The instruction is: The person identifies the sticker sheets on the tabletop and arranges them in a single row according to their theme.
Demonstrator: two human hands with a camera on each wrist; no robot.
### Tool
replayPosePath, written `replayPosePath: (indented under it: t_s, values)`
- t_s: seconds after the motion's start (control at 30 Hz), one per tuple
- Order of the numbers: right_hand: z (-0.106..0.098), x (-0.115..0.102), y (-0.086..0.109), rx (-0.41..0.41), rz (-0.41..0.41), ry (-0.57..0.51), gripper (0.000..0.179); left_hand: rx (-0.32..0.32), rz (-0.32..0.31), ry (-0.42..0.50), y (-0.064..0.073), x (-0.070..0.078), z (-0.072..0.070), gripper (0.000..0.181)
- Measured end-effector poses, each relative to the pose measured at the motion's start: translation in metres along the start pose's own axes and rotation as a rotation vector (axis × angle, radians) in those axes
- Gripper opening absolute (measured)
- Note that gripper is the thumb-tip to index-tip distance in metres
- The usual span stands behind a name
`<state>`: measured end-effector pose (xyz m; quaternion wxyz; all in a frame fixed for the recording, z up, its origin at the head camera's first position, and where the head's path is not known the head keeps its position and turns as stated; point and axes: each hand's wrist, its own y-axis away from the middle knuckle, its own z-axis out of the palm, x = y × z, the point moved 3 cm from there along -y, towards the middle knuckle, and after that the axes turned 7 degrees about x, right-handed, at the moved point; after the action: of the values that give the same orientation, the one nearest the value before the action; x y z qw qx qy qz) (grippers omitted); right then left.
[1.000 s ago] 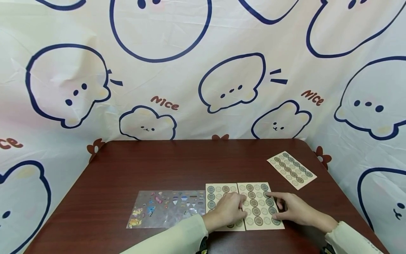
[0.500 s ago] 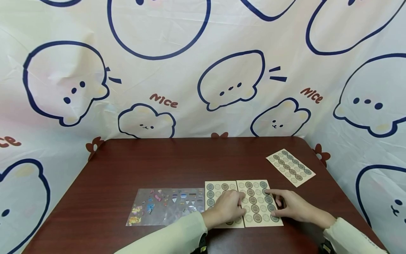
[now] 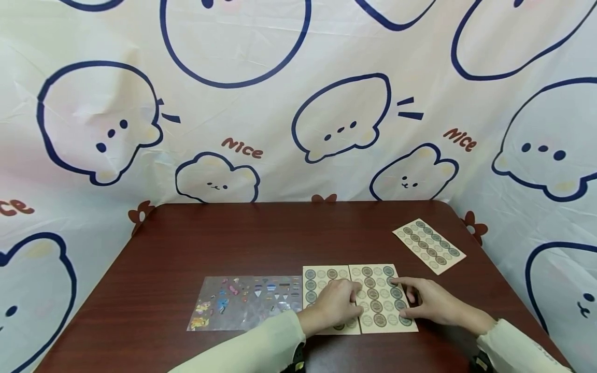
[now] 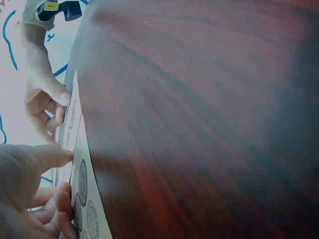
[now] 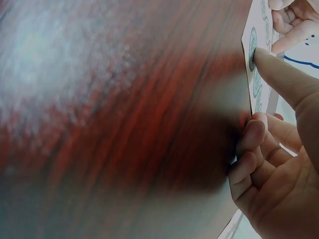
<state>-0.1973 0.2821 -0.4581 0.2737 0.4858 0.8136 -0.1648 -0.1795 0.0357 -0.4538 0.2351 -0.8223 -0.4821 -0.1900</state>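
Two cream sheets of round stickers lie side by side on the table, a left sticker sheet (image 3: 323, 273) and a right sticker sheet (image 3: 385, 305). My left hand (image 3: 332, 306) rests across their shared seam and hides part of the left one; its thumb and index fingertips touch down near the right sheet's left edge. At the opposite edge of that right sheet is my right hand (image 3: 431, 303), index and thumb tips on the sheet. The right wrist view shows the right thumb (image 5: 284, 74) on a printed circle, with other fingers bent beside the sheet's edge.
A clear plastic sheet with small colourful stickers (image 3: 242, 303) lies against the left sticker sheet. Another cream sticker sheet (image 3: 429, 247) sits angled at the back right of the dark wooden table (image 3: 261, 233). A patterned cloth (image 3: 275, 119) hangs behind and at both sides.
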Motion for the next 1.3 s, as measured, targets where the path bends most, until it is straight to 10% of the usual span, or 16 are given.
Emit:
replayPosePath:
  t_s: [1.0, 1.3]
  values:
    - [0.001, 0.004, 0.006, 0.014, -0.087, -0.084, 0.064, -0.010, -0.036, 0.052, 0.000, 0.001, -0.002, 0.013]
    - [-0.005, -0.001, 0.002, 0.010, -0.131, -0.145, 0.054, 0.014, -0.083, 0.108, -0.006, 0.003, -0.014, 0.035]
